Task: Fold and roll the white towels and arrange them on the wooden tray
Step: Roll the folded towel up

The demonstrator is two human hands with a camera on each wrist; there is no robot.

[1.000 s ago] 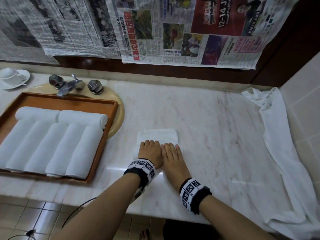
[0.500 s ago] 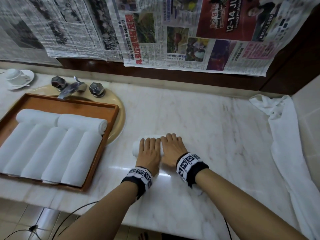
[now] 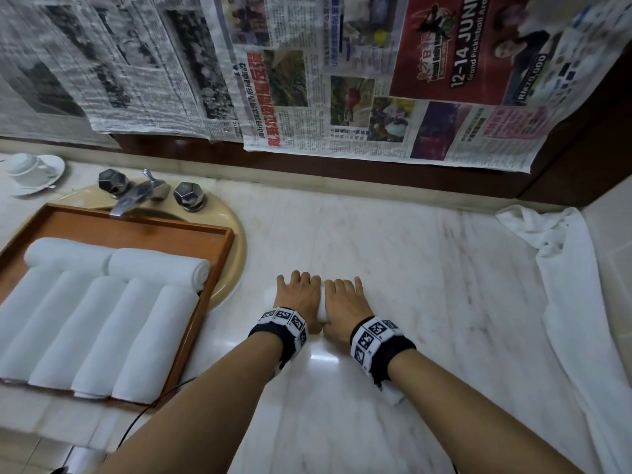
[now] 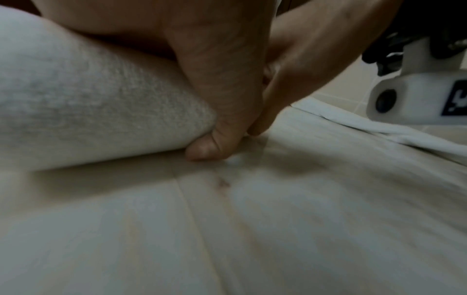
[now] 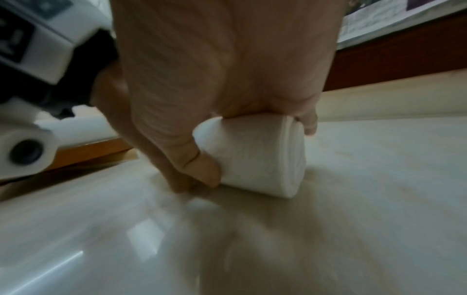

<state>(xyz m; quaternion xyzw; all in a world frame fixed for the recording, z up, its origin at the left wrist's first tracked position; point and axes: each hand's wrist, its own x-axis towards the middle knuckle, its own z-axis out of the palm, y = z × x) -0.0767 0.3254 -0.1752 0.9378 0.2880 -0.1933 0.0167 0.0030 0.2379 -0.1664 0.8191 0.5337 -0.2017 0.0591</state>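
Note:
A white towel, rolled into a tight cylinder (image 3: 321,307), lies on the marble counter (image 3: 427,302) right of the tray. My left hand (image 3: 297,295) and right hand (image 3: 343,301) sit side by side on top of it and hide most of it. In the left wrist view the roll (image 4: 88,99) fills the left side, with my thumb (image 4: 202,147) tucked against its near base. The right wrist view shows the roll's spiral end (image 5: 260,155), my thumb (image 5: 202,165) in front and fingers curled over the far side. The wooden tray (image 3: 136,230) holds several rolled towels (image 3: 102,319).
A loose white towel (image 3: 564,285) trails along the counter's right side by the tiled wall. The tray sits over a beige sink (image 3: 236,261) with a chrome faucet (image 3: 136,196). A cup on a saucer (image 3: 30,169) stands far left. Newspapers (image 3: 307,80) hang on the back wall.
The flat part of the towel beyond my hands has been rolled up. Both hands moved away from the counter's front edge with the roll under them.

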